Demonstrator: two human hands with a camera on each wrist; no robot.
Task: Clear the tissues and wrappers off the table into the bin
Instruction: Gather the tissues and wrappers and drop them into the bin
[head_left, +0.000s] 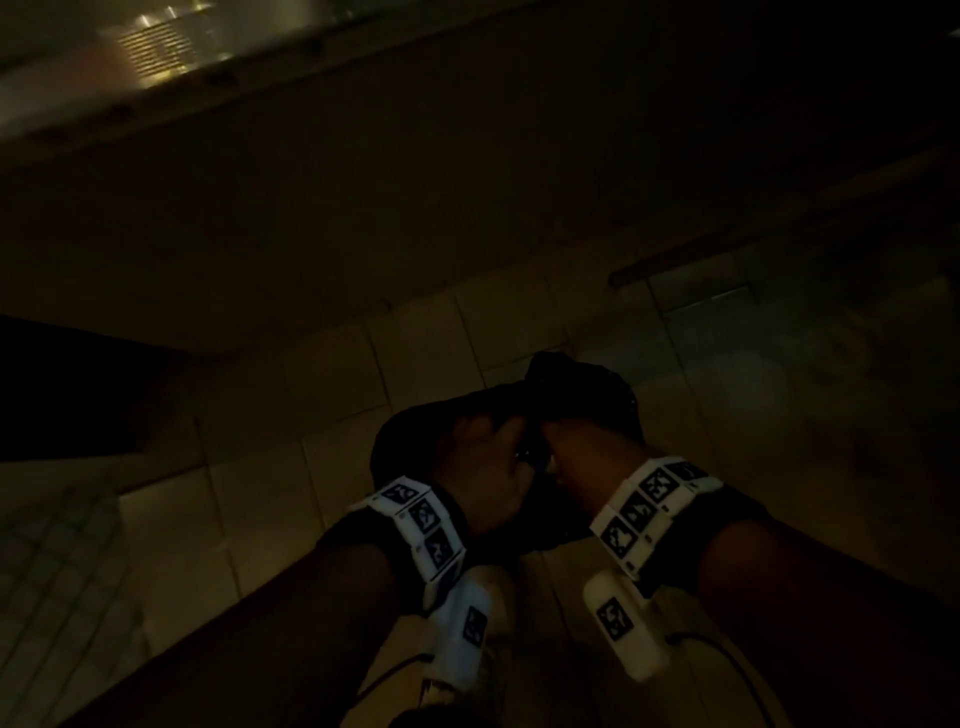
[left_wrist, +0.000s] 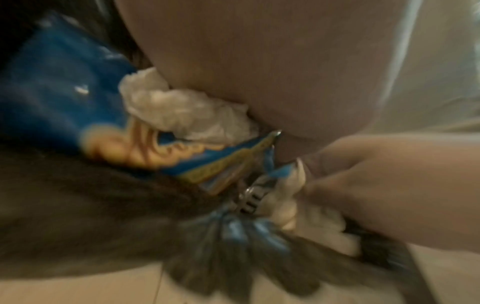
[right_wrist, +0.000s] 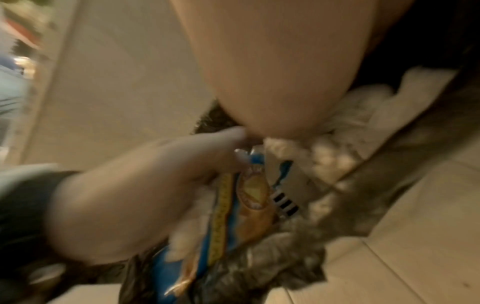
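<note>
Left hand: the left hand (head_left: 480, 467) was curled around a blue snack wrapper (left_wrist: 78, 102) and a crumpled white tissue (left_wrist: 182, 109), both pressed under the palm over the bag's mouth.
Right hand: the right hand (head_left: 587, 447) was closed on more crumpled tissue (right_wrist: 363, 115) and, as far as the blur allows, on a fold of the bag's plastic; its fingers (left_wrist: 376, 185) met the left hand at the bunched opening.
Task things: the wrapper and tissues sat at or just inside the opening of a dark bin bag (head_left: 571, 384), held between both hands above the tiled floor (head_left: 415, 338). Whether they were fully inside cannot be told.
Table: no table top could be made out in the dark head view.
Risk, spill: the wrapper looked only half tucked in; if the hands let go before pushing it down, it could slide out over the gathered plastic (left_wrist: 233, 257) onto the floor.
Risk, tear: thin plastic pulled hard between two hands might split.
Risk, sight: the head view was very dim, so a dropped tissue could go unnoticed.
Surroundings: pale floor tiles below, a wall (right_wrist: 116, 82) beside the hands, marker bands (head_left: 421, 525) on both wrists.
Obstruction: the bunched bag mouth itself narrowed the way in.
</note>
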